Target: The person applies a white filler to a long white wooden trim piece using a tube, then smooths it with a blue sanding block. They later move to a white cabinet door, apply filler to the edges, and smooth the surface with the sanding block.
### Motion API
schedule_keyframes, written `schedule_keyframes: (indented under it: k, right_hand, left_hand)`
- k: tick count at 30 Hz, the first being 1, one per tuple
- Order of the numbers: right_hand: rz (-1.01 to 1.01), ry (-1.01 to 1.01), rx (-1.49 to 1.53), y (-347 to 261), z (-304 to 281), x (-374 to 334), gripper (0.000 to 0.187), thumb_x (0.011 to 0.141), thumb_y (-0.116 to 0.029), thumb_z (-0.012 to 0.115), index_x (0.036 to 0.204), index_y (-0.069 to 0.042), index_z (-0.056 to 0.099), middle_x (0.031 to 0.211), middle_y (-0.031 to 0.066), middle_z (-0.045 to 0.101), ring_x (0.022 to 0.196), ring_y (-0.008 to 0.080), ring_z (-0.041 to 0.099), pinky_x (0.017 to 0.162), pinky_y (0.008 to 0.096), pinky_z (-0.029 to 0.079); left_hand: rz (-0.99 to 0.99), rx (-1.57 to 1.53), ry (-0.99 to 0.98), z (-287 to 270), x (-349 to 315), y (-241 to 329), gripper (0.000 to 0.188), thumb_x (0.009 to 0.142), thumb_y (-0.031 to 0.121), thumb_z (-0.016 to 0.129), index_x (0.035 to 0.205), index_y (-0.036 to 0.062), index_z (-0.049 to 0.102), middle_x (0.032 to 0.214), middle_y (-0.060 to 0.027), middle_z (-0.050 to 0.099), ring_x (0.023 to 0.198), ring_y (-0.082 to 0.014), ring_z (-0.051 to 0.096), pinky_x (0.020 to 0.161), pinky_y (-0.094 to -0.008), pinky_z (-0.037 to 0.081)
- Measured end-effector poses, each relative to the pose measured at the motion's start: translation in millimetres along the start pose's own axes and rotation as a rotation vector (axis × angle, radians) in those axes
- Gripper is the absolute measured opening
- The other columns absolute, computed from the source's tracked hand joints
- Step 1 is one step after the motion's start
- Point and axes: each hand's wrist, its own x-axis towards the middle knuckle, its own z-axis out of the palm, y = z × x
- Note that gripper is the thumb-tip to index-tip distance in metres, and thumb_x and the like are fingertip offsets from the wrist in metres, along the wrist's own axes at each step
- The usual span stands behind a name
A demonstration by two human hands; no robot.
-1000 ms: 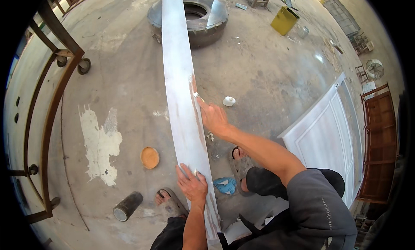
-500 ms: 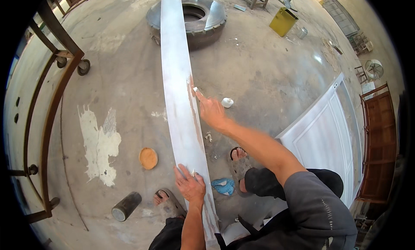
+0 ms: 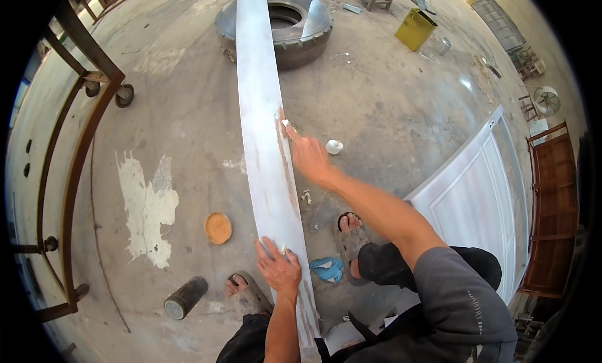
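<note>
A long white board (image 3: 262, 150) runs away from me, its right edge streaked with bare brown patches. My right hand (image 3: 311, 157) grips a small flat scraper (image 3: 286, 124) with a whitish tip, its forefinger stretched along it, at the brown strip on that edge. Most of the scraper is hidden by the fingers. Nearer to me, my left hand (image 3: 278, 267) rests on the board with its fingers stretched and apart. A small pale bit (image 3: 283, 249) shows between forefinger and thumb; whether it is held cannot be told.
The board's far part lies across a large tyre (image 3: 307, 46). On the floor are a round tub of orange-brown paste (image 3: 218, 228), a dark cylinder (image 3: 186, 298), a white bottle (image 3: 334, 147) and a blue crumpled piece (image 3: 327, 269). A white panel (image 3: 467, 206) stands right, a wheeled frame (image 3: 78, 168) left.
The whole view has shifted slightly. My right hand with the scraper has moved very little along the board's right edge. My left hand stays at the same spot on the board.
</note>
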Motion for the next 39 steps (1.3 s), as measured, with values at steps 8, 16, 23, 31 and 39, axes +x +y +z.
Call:
schedule_keyframes:
  k: [8, 16, 23, 31, 39]
  right_hand:
    - [-0.022, 0.001, -0.004, -1.2, 0.0, 10.5, 0.050, 0.095, -0.003, 0.056, 0.144, -0.008, 0.056, 0.083, 0.0305, 0.066, 0.076, 0.0490, 0.067, 0.064, 0.0559, 0.052]
    - [-0.042, 0.028, 0.004, 3.9, 9.6, 8.7, 0.044, 0.096, -0.005, 0.056, 0.139, -0.007, 0.061, 0.080, 0.0307, 0.066, 0.073, 0.0492, 0.066, 0.062, 0.0549, 0.052]
    - [-0.112, -0.003, -0.058, -3.3, 13.9, 2.5, 0.043, 0.095, -0.005, 0.055, 0.137, -0.004, 0.061, 0.076, 0.0290, 0.066, 0.071, 0.0471, 0.067, 0.063, 0.0551, 0.053]
    - [-0.054, -0.010, 0.021, 4.0, 0.8, 17.4, 0.044, 0.095, -0.006, 0.057, 0.139, -0.007, 0.062, 0.080, 0.0289, 0.068, 0.073, 0.0476, 0.067, 0.065, 0.0543, 0.053]
    - [-0.044, 0.032, 0.044, -4.4, -2.4, -44.2, 0.044, 0.096, -0.008, 0.058, 0.140, -0.012, 0.062, 0.078, 0.0263, 0.064, 0.070, 0.0472, 0.064, 0.064, 0.0538, 0.052]
  left_hand:
    - [-0.024, 0.012, -0.028, -0.7, 0.2, -1.6, 0.084, 0.091, 0.023, 0.064, 0.161, -0.0009, 0.026, 0.158, -0.0309, 0.034, 0.139, -0.0462, 0.043, 0.110, -0.0537, 0.039]
    - [-0.009, 0.031, -0.013, -1.6, -0.7, -0.9, 0.084, 0.090, 0.022, 0.064, 0.161, -0.0014, 0.026, 0.157, -0.0304, 0.035, 0.138, -0.0456, 0.044, 0.106, -0.0536, 0.041]
    - [-0.032, 0.017, -0.002, 3.0, -2.4, -6.9, 0.084, 0.090, 0.023, 0.065, 0.162, 0.0011, 0.025, 0.158, -0.0298, 0.034, 0.138, -0.0451, 0.044, 0.107, -0.0531, 0.041]
    - [-0.008, 0.010, -0.010, 1.2, -0.4, 0.5, 0.084, 0.091, 0.023, 0.065, 0.162, 0.0010, 0.025, 0.159, -0.0301, 0.033, 0.135, -0.0458, 0.047, 0.106, -0.0528, 0.042]
    - [-0.029, -0.033, -0.035, -1.7, -0.4, 1.6, 0.080, 0.092, 0.019, 0.063, 0.160, -0.0035, 0.028, 0.158, -0.0327, 0.033, 0.138, -0.0482, 0.043, 0.111, -0.0543, 0.038]
